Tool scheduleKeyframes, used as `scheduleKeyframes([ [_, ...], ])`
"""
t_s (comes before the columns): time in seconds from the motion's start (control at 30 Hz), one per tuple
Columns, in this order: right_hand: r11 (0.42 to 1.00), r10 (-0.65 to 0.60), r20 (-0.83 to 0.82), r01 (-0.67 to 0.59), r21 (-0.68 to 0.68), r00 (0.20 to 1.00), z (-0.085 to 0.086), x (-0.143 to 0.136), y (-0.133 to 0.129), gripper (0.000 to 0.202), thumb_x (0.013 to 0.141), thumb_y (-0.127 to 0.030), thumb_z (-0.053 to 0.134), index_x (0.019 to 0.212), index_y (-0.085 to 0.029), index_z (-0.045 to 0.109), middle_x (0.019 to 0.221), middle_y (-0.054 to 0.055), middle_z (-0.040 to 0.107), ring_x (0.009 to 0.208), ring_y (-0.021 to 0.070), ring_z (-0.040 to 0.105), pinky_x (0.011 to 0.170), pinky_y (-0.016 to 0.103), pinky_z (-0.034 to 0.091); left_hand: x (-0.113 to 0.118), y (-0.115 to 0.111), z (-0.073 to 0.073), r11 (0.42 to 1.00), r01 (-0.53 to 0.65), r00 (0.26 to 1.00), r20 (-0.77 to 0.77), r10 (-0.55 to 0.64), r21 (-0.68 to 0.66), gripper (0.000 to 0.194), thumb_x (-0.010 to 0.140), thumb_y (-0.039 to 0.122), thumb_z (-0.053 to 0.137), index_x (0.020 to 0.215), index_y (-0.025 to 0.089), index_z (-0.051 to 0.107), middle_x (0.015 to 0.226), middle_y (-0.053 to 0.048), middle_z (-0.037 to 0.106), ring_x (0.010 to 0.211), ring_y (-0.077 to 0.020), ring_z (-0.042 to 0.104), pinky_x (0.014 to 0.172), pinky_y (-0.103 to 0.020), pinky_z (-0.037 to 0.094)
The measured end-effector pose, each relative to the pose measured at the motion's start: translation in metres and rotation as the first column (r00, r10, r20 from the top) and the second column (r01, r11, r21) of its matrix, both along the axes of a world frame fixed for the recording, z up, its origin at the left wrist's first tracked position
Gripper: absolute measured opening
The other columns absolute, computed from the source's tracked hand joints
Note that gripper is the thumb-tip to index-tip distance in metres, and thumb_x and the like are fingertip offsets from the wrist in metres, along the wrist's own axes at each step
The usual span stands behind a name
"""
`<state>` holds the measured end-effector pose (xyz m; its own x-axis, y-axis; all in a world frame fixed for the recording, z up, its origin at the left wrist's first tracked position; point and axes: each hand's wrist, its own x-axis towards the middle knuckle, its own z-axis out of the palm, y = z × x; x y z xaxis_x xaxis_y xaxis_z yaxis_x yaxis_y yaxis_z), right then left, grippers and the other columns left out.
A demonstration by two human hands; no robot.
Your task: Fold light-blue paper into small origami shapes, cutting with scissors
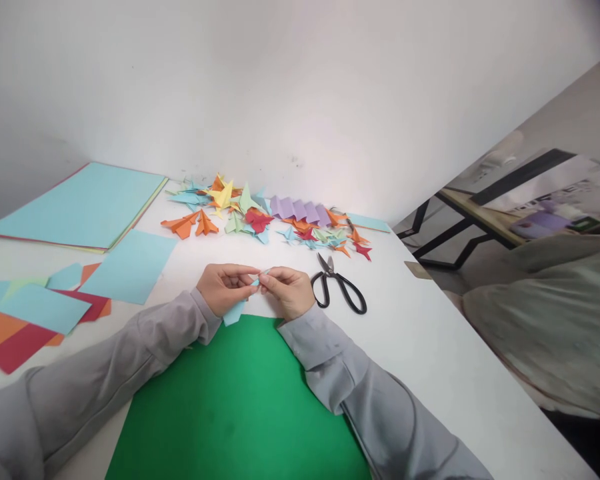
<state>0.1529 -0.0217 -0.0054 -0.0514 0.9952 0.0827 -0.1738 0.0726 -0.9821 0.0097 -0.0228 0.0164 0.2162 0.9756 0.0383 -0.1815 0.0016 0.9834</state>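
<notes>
Paper [235,314], a light-blue piece, could crease askew or tear if the left hand [224,288] and right hand [289,291] pull unevenly. Fingers and thumbs of both hands are pinched on its far end, their tips almost meeting; the rest slants near and left, below the left fingers, by the far edge of the green sheet [240,407].

A craft workspace; coloured sheets [80,203], scissors [331,273], folded paper figures [223,197].
</notes>
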Motion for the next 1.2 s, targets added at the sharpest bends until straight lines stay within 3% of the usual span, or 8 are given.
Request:
scheduleKeyframes([
  [0.67, 0.989, 0.133, -0.227, -0.144, -0.032, 0.965, -0.0018, 0.0017, 0.0025, 0.019, 0.061, -0.035, 0.071, 0.061, -0.016, 0.067, 0.051, 0.000, 0.062, 0.047, 0.0090, 0.055, 0.050, 0.022, 0.043, 0.0000, 0.0010, 0.0025, 0.999, -0.005, 0.998, 0.064, 0.007, -0.041, 0.030, 0.042, 0.013, 0.074, 0.071, 0.008, 0.068, 0.050, 0.001, 0.059, 0.043, -0.0063, 0.052, 0.042, -0.019, 0.044],
  [0.83, 0.986, 0.166, -0.139, -0.166, 0.011, 0.976, -0.0012, 0.0013, 0.0019, 0.019, 0.057, -0.028, 0.074, 0.072, -0.018, 0.067, 0.053, -0.002, 0.063, 0.048, 0.0093, 0.056, 0.051, 0.023, 0.044, -0.0007, 0.0016, 0.0026, 0.999, 0.032, 0.998, 0.054, -0.032, -0.014, 0.032, 0.045, 0.009, 0.071, 0.077, 0.008, 0.067, 0.050, 0.001, 0.061, 0.044, -0.0072, 0.054, 0.044, -0.018, 0.045],
  [1.2, 0.974, 0.212, -0.077, -0.204, 0.098, 0.974, 0.0006, 0.0043, 0.0041, 0.009, 0.054, -0.018, 0.075, 0.056, -0.017, 0.067, 0.060, -0.001, 0.062, 0.055, 0.0087, 0.055, 0.057, 0.023, 0.044, -0.0008, -0.0015, -0.0040, 0.995, 0.043, 0.999, -0.019, -0.041, 0.093, 0.031, 0.049, 0.010, 0.068, 0.080, 0.008, 0.066, 0.051, 0.002, 0.061, 0.046, -0.0061, 0.054, 0.046, -0.017, 0.045],
])
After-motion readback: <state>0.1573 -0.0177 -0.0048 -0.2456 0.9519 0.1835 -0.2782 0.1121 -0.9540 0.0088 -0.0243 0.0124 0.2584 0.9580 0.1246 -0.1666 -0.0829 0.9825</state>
